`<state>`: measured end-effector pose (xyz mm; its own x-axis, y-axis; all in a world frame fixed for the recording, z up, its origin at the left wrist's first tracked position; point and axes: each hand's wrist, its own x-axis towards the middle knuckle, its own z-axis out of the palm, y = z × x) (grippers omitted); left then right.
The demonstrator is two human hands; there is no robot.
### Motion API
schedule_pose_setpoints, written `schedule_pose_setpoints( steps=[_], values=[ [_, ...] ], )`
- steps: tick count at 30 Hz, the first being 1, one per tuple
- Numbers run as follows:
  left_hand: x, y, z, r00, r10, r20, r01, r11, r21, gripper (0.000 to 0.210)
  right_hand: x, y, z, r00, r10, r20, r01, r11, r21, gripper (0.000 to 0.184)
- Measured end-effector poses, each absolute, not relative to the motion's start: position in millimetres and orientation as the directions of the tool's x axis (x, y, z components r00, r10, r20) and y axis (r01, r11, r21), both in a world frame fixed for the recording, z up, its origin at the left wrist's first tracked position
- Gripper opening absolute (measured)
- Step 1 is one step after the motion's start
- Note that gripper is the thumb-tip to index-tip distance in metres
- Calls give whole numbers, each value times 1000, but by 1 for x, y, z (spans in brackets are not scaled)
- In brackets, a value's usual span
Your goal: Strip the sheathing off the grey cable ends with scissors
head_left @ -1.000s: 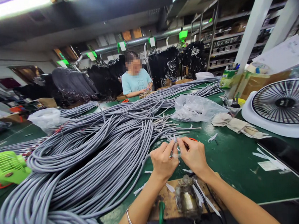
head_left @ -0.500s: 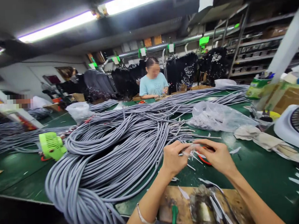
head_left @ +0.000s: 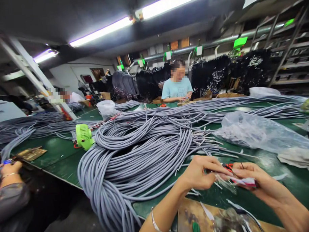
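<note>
The left hand is reaching inward, fingers bent, its fingertips touching a tangle of clear plastic; whether they are clamping it cannot be told. The right hand is closing thumb and fingers on a small red-and-white strip. The strip is lying between the two hands (just beside the clear plastic), above the green table. A red-handled tool is showing partly behind the fingers.

A bracelet is encircling the left wrist. Below the hands, a wooden board is supporting a metal block. A large pile of gray cables is occupying the table to the left; its cut ends are pointing toward the hands. Beyond the hands, a clear bag is resting near a pale cloth. A small green fan is standing left of the cables. Across the table, a person in a light blue shirt is sitting.
</note>
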<state>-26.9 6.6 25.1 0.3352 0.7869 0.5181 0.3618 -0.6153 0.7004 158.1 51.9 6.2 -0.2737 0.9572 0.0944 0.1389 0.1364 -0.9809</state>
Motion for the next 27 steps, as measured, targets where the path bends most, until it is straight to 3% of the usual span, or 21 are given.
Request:
schedule_pose_setpoints(
  steps=[3,5,8,10,12,15,20,22,25,27],
  values=[
    [-30,7,27,210,803,558,346,-595,726,18,154,49,8,-394,913,-109,-85,-154,-984,30],
    [-30,8,28,157,804,574,365,-587,722,19,156,47,10,-280,960,-21,-218,-85,-972,29],
    [-27,6,28,151,803,577,365,-587,722,20,162,45,9,-180,977,114,-106,96,-990,44],
    [-23,6,26,171,804,569,354,-589,726,20,165,46,5,-175,971,160,74,175,-982,31],
    [-20,6,22,207,800,563,355,-598,719,19,165,46,1,-155,975,160,137,181,-974,24],
    [-17,6,19,231,772,592,374,-632,679,22,158,45,-2,-110,989,96,35,100,-994,28],
    [-13,2,21,37,726,687,523,-599,606,26,148,40,1,-17,997,76,-117,74,-990,29],
    [-11,1,21,47,717,696,535,-606,588,25,147,40,2,-14,995,99,-161,95,-982,35],
    [-9,2,21,135,724,676,517,-634,576,23,148,41,1,-110,982,155,-120,142,-983,40],
    [-7,2,21,135,744,655,509,-619,598,24,146,40,1,-152,969,197,-42,193,-980,24]
  ],
)
